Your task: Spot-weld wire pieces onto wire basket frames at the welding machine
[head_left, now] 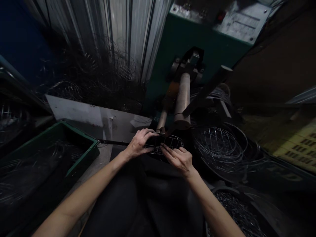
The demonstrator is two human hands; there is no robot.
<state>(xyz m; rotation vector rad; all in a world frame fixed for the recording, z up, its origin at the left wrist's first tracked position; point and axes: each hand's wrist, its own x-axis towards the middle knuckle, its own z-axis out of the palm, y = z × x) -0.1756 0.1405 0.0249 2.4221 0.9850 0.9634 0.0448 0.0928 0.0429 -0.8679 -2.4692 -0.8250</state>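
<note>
A small round wire basket (174, 141) is at the machine's lower arm, just under the upper cylinder. My left hand (140, 142) grips its left side, thumb below and fingers over the rim. My right hand (178, 158) is closed at the front of the basket, its fingertips at the wires; whether it pinches a small separate part there I cannot make out. Above the basket, the thick metal cylinder (183, 97) of the green machine (209, 42) points down toward me. A thinner metal rod (163, 119) stands behind the basket, close to my left fingertips.
Wire baskets (217, 141) lie piled in a dark round container at right. Below it, a tub holds many small metal pieces (237, 210). A green crate (81, 131) stands at left, beside a pale board (98, 120). Tangled wire heaps the back left; a yellow crate (298, 148) is far right.
</note>
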